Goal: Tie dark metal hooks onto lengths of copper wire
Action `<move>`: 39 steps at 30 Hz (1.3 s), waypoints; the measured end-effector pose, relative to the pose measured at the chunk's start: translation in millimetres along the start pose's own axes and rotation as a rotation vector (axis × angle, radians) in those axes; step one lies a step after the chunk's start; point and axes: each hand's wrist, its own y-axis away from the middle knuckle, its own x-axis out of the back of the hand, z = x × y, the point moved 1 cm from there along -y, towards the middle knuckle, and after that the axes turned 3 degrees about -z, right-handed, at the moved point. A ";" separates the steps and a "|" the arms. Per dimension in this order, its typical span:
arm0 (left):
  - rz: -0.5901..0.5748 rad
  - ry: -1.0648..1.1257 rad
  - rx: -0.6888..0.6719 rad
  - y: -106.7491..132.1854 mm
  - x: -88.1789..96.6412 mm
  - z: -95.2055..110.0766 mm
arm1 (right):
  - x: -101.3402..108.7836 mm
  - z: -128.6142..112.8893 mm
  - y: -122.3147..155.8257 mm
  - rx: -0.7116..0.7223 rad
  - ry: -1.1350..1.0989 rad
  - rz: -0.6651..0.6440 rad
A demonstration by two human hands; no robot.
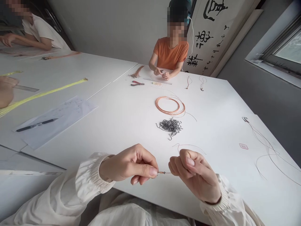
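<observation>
My left hand [135, 164] pinches a fish hook between thumb and forefinger. The fingers cover most of it; only the shank end, wrapped in orange line [161, 172], sticks out to the right. From there the line runs straight into my right hand [195, 172], whose fingers are curled tightly around it. A loose length of line [191, 145] arches above my right hand on the table. Beyond my hands lies a tangled pile of dark fish hooks [169, 126], and behind that a coil of orange line [156, 105].
Across the white table [127, 125], a person in an orange shirt [168, 51] works near red-handled pliers [137, 83] and a ruler [162, 82]. Paper [70, 114] with a pen [37, 125] and yellow strands [50, 92] lie left. Hooked lines [261, 135] lie right.
</observation>
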 end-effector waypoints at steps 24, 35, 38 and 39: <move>0.328 -1.089 -0.521 6.5 -9.0 21.3 | -8.5 -36.1 5.8 0.200 1.195 0.149; 0.477 -1.068 -0.574 4.8 -12.0 22.6 | -10.2 -19.0 -10.9 -0.047 0.917 0.073; 0.501 -1.033 -0.556 3.2 -12.5 17.9 | -10.5 -15.7 -10.9 -0.047 0.897 0.104; 0.508 -1.023 -0.546 2.6 -13.0 16.6 | -10.6 -15.2 -11.1 -0.045 0.897 0.113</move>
